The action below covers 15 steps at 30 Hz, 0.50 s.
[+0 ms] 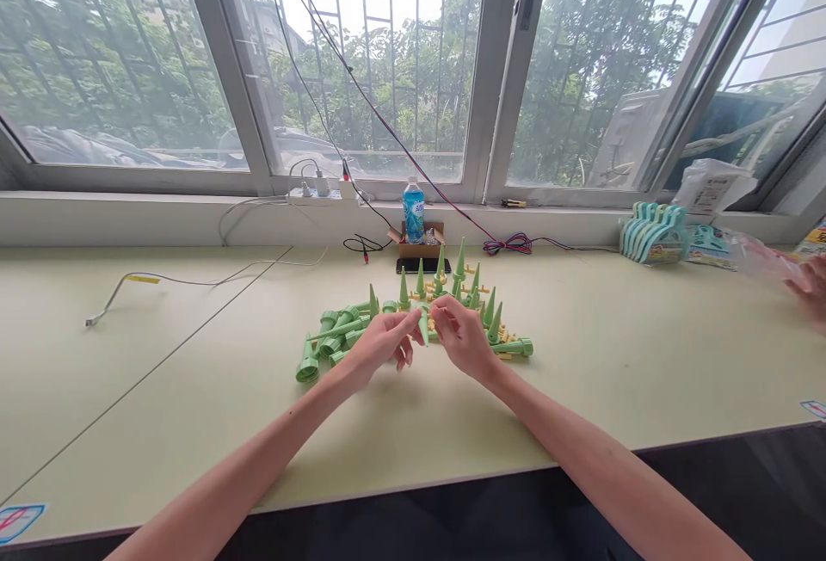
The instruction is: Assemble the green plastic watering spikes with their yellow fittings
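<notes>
My left hand (382, 339) pinches a green plastic plant watering spike (424, 330) between thumb and fingers, its pointed tip downward. Beside it, my right hand (463, 334) is closed with the fingertips at the spike's upper end; whatever they pinch is too small and hidden to make out. More green spikes (495, 323) stand upright behind and to the right of my hands, with small yellow valve pieces (474, 288) among them. Other green spikes with wide ribbed ends (335, 339) lie in a heap by my left hand.
Behind the pile are a dark phone (422, 266), a small cardboard box (431, 248) and a blue bottle (414, 210). Cables (509, 243) run along the table's back. Light green hangers (653, 232) stand at right, near another person's hand (810, 286) and clear plastic bag (761, 258).
</notes>
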Each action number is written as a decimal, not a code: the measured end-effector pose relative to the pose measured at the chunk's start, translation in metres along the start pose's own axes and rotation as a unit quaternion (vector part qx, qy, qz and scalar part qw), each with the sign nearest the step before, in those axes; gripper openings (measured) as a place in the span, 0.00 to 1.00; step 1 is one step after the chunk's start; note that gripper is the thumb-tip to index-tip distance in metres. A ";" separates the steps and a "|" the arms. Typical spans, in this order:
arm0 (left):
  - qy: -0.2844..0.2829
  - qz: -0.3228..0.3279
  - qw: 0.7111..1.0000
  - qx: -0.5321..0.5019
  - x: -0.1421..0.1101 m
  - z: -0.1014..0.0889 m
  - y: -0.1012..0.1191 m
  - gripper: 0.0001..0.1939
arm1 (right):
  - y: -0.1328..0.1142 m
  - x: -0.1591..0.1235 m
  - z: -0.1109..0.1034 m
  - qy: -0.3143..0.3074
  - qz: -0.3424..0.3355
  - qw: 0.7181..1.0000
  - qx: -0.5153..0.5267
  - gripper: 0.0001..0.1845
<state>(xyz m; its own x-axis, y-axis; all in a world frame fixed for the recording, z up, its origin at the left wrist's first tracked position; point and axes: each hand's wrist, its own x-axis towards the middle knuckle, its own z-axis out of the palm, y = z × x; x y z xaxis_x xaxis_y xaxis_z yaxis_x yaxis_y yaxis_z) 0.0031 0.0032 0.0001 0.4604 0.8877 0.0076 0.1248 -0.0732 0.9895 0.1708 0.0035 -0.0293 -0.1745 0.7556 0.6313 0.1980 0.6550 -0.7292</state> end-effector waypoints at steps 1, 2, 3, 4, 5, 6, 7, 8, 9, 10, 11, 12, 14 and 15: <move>0.000 0.001 1.000 0.001 0.000 0.000 0.000 0.26 | 0.000 0.000 0.000 0.000 0.002 1.000 -0.002 0.14; 0.000 0.001 1.000 0.000 0.000 0.000 0.000 0.25 | 0.000 0.000 0.000 0.000 0.003 1.000 -0.005 0.14; 0.001 0.000 1.000 0.000 0.000 0.000 0.001 0.25 | 0.000 0.000 0.000 0.000 0.004 1.000 -0.009 0.14; 0.002 -0.001 1.000 -0.002 -0.001 0.000 0.001 0.24 | 0.000 0.000 0.000 0.000 0.005 1.000 -0.014 0.14; 0.004 -0.001 1.000 -0.004 -0.001 0.000 0.001 0.24 | 0.001 0.000 -0.001 0.001 0.005 1.000 -0.018 0.14; 0.005 0.000 1.000 -0.005 -0.001 0.000 0.001 0.23 | 0.001 0.000 -0.001 0.001 0.005 1.000 -0.021 0.14; 0.006 0.002 1.000 -0.005 -0.001 0.000 0.001 0.22 | 0.002 0.000 -0.001 0.001 0.004 1.000 -0.023 0.14; 0.007 0.004 1.000 -0.005 -0.001 0.000 0.001 0.21 | 0.002 0.000 -0.001 0.003 0.003 1.000 -0.024 0.14; 0.008 0.007 1.000 -0.004 -0.002 0.000 0.001 0.21 | 0.002 0.000 -0.001 0.002 0.002 1.000 -0.023 0.14; 0.009 0.010 1.000 -0.001 -0.002 0.000 0.001 0.20 | 0.002 0.000 -0.001 0.002 0.001 1.000 -0.022 0.14; 0.010 0.014 1.000 0.002 -0.002 0.000 0.000 0.19 | 0.002 0.000 -0.001 0.002 0.000 1.000 -0.020 0.13; 0.011 0.018 1.000 0.004 -0.002 -0.001 0.000 0.19 | 0.002 0.000 -0.001 0.001 -0.001 1.000 -0.019 0.13; 0.012 0.026 1.000 0.009 -0.002 -0.001 -0.001 0.19 | 0.001 0.000 -0.001 0.001 -0.001 1.000 -0.020 0.13; 0.013 0.029 0.999 0.012 -0.002 -0.001 -0.001 0.19 | 0.001 0.000 -0.001 0.001 0.000 1.000 -0.021 0.13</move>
<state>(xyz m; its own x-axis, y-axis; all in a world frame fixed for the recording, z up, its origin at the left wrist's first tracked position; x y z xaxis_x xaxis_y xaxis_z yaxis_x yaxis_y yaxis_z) 0.0013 0.0019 -0.0008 0.4448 0.8930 0.0682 0.1197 -0.1347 0.9836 0.1719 0.0044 -0.0300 -0.1721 0.7554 0.6322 0.2379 0.6547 -0.7175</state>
